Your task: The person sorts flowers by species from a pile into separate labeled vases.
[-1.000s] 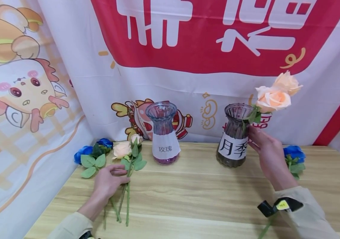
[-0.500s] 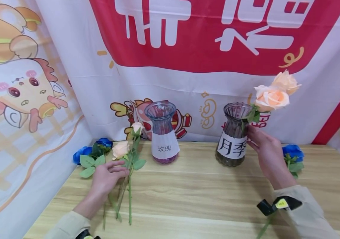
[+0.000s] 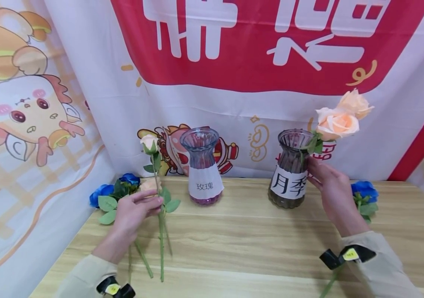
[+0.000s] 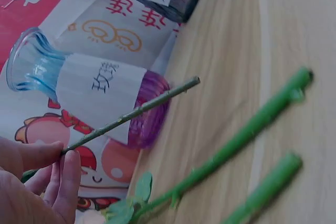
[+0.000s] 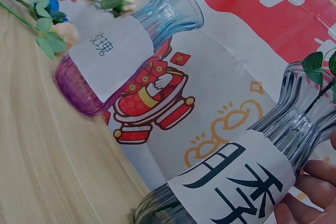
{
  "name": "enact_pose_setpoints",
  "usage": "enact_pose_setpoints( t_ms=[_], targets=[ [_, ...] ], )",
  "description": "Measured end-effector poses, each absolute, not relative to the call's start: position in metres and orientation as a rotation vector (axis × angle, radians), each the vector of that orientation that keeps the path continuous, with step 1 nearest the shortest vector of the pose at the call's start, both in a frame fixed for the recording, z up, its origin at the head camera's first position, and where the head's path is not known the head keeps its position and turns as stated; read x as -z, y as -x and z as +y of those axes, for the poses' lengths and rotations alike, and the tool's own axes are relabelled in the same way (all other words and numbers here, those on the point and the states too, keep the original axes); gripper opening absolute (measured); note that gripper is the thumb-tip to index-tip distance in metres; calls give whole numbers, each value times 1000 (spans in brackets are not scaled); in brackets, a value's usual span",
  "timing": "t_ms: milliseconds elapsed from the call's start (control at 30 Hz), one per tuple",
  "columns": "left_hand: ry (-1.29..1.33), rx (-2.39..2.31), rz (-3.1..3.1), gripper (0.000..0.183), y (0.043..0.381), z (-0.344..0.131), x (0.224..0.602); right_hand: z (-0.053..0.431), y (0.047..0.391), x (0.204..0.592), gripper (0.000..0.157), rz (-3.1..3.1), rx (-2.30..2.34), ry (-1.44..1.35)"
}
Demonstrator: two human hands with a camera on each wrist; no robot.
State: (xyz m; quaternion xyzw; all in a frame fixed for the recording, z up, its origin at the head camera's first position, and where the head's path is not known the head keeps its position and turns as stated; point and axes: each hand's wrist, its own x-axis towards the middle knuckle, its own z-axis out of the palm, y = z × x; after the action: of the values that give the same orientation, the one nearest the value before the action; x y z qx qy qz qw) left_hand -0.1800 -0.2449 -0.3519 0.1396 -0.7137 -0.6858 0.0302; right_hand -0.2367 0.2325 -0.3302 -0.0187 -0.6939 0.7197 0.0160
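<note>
My left hand [image 3: 133, 213] pinches the stem of a small cream rose [image 3: 149, 144] between thumb and fingertips. The flower points up, and in the left wrist view the stem's cut end [image 4: 191, 83] is raised over the table. At the right, my right hand [image 3: 332, 194] holds the side of a dark grey glass vase [image 3: 290, 182] with a white label, its fingers curled at the narrow part. Peach roses [image 3: 337, 123] stand in that vase, leaning right. Between the hands stands a blue-and-purple glass vase [image 3: 205, 182], also labelled, with no flower in it.
A peach rose [image 3: 150, 185] lies behind my left hand, its green stem [image 4: 226, 150] along the table. Blue flowers [image 3: 101, 195] lie at the far left, and another blue flower [image 3: 365, 192] lies right of my right hand. A printed cloth [image 3: 256, 78] hangs behind the table.
My left hand has lifted the small cream rose off the table; its flower has risen and swung left to upright. My right hand has stayed at the grey vase.
</note>
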Motion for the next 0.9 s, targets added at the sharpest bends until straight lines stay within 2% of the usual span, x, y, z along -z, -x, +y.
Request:
enact_pose_setpoints(
  t_ms=[367,900],
  targets=[
    [-431,2375,-1756,36,186,-203,340,234,238,331,64,-2159,-2227,40],
    [-336,2426,-1306,31,200,-138,318,233,237,330,66,-2163,-2193,34]
  ],
)
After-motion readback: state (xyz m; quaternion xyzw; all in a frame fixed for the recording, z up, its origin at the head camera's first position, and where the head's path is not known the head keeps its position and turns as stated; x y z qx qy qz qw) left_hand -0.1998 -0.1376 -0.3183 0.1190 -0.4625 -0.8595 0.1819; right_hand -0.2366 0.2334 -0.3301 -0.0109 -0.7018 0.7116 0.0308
